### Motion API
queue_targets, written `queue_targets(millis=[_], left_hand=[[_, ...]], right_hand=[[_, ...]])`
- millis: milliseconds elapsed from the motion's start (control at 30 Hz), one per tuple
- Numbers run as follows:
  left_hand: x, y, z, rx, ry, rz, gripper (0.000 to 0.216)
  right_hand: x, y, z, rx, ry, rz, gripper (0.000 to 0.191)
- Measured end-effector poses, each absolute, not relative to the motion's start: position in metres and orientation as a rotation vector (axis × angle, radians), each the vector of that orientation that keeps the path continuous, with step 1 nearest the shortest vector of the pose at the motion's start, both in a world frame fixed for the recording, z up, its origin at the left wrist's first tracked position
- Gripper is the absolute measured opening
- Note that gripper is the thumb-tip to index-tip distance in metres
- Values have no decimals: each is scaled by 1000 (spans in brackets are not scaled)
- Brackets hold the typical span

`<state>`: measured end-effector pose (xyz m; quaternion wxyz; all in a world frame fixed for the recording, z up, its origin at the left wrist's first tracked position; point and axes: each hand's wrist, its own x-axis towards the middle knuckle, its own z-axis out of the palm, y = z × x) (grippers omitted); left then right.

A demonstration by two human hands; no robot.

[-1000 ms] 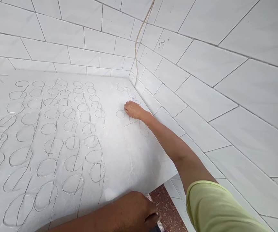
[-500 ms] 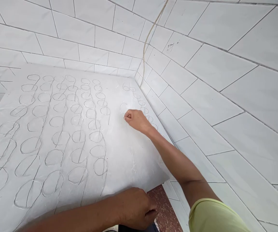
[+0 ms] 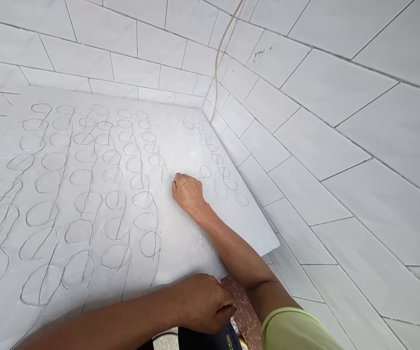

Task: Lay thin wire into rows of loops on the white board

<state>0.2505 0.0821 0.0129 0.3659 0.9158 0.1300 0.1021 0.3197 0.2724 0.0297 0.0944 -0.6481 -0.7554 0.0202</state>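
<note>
Thin wire loops with straight tails (image 3: 149,244) lie in several rows on a white board (image 3: 184,253). My right hand (image 3: 188,192) is pinched closed low over the board, just right of the rows. A wire loop (image 3: 205,171) shows beyond its knuckles, its tail running behind the hand, apparently into the pinch. Thin wire also shows close to the fingertips. My left hand (image 3: 210,304) is curled closed at the board's near edge. Whatever it holds, if anything, is hidden inside the fingers.
More wire loops (image 3: 217,159) run along the board's right side. White tiled walls (image 3: 305,146) meet behind it, with a pale cable (image 3: 216,73) hanging in the corner. Below the near edge are a dark red speckled surface (image 3: 244,304) and a black item (image 3: 210,339).
My right hand has moved left and slightly toward me, and the loop by it now shows on its right side. My left hand stays nearly still. The view has shifted a little.
</note>
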Motion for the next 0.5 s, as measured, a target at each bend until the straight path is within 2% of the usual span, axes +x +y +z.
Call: queue_targets(millis=[367, 500], left_hand=[[252, 83, 13, 2324, 317, 273, 26], [251, 83, 14, 2319, 316, 269, 27]], right_hand=[[319, 273, 26, -1946, -2135, 218, 10], [317, 274, 25, -1931, -2115, 216, 16]])
